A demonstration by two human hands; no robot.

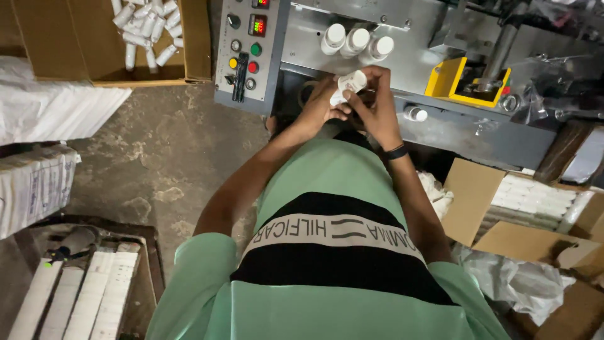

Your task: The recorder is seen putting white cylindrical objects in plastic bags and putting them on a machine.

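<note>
My left hand [318, 107] and my right hand [377, 104] meet in front of my chest, and both close their grip on one small white bottle [348, 85], which lies tilted between them: my left fingers wrap its lower end, while my right fingers [371, 72] curl over its top. I hold it in the air just above the near edge of the grey metal machine [415, 44], not resting on anything. A black band [396, 152] sits on my right wrist. Just beyond my hands, three white bottles [357, 41] stand in a close row on the flat machine top, touching or nearly touching one another. One more white bottle [415, 114] lies to the right of my right hand, on the lower ledge of the machine. A yellow tray-like part [448, 80] sits farther right on the machine. At the machine's left end is a control panel [245, 50] with round coloured buttons and small lit displays. Past it, on the floor [163, 157], an open cardboard box [94, 44] holds a loose heap of white bottles.
</note>
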